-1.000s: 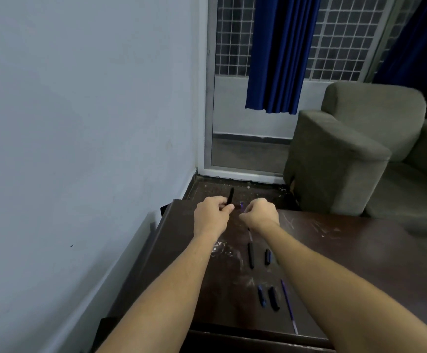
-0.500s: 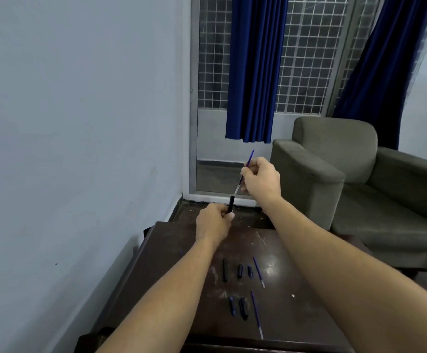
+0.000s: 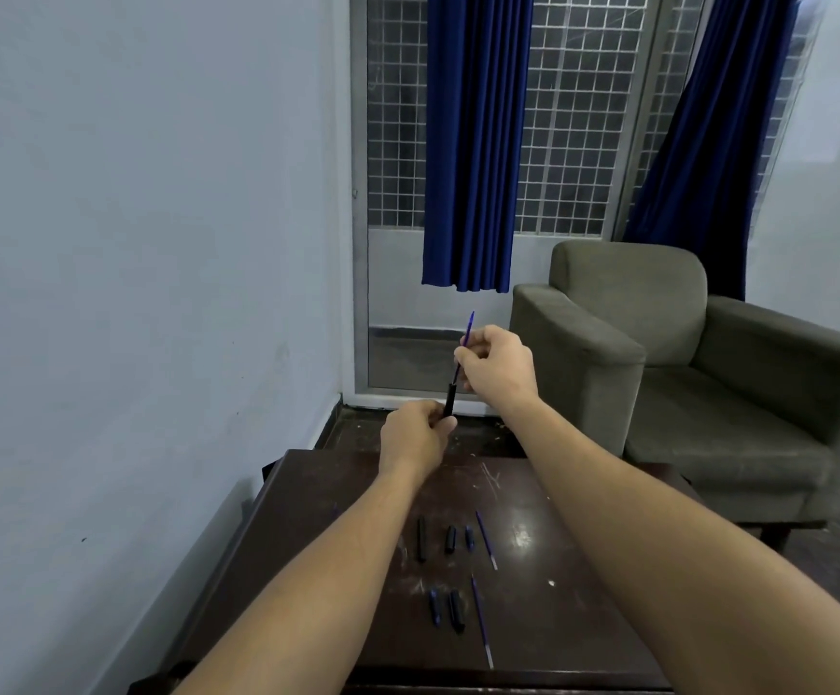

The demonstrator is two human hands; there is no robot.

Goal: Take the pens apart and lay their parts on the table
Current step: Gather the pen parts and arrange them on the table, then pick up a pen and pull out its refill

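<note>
My left hand (image 3: 415, 436) grips the lower end of a black pen barrel (image 3: 450, 399), held upright above the far edge of the dark table (image 3: 583, 569). My right hand (image 3: 498, 366) pinches a thin blue refill (image 3: 467, 333) that sticks up out of the barrel's top. On the table lie loose parts in two rows: a long black barrel (image 3: 421, 539), a short black piece (image 3: 450, 539), a small blue piece (image 3: 469, 538) and a refill (image 3: 486, 546); nearer me a blue piece (image 3: 435, 606), a black piece (image 3: 456, 610) and another refill (image 3: 481, 624).
A pale wall runs along the table's left side. A grey-green armchair (image 3: 684, 373) stands just beyond the table's right corner. Behind it are grilled windows with blue curtains (image 3: 473, 143).
My hands rose from the tabletop. The right hand pulled the refill up out of the barrel held by the left; since half a second ago little has moved. The camera tilted up.
</note>
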